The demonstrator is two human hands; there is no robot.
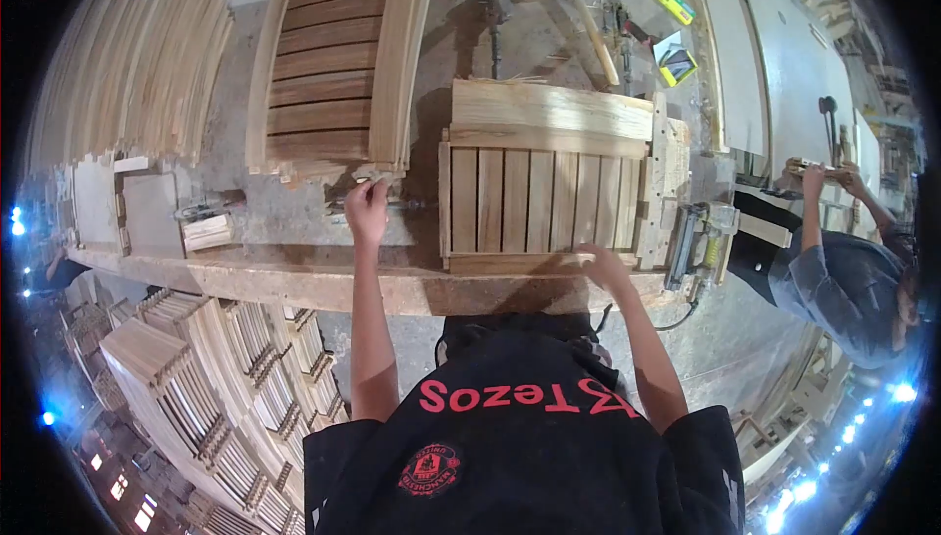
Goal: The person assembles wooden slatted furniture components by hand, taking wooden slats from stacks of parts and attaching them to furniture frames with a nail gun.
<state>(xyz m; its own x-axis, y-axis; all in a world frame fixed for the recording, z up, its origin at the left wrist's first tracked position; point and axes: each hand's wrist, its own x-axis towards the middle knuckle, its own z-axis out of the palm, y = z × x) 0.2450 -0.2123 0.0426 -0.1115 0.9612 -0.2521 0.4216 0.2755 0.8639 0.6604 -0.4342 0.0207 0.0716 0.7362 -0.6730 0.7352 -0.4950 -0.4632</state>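
Note:
A slatted wooden panel (541,200) lies on the workbench (294,285) in front of me, with a wide board (549,116) along its far side. My right hand (604,268) rests at the near edge of the panel, its fingers apart and reaching onto the wood. To the left, my left hand (367,210) is closed in a pinch just below the near end of a stack of slatted panels (328,65). Whatever small thing its fingertips hold is too small to name.
A mallet (593,35) lies beyond the panel, beside yellow-green boxes (673,5). A nail gun (704,246) stands at the bench's right edge. Long strips (127,65) are piled far left. Another person (843,285) works at the right. Stacked frames (186,378) stand below left.

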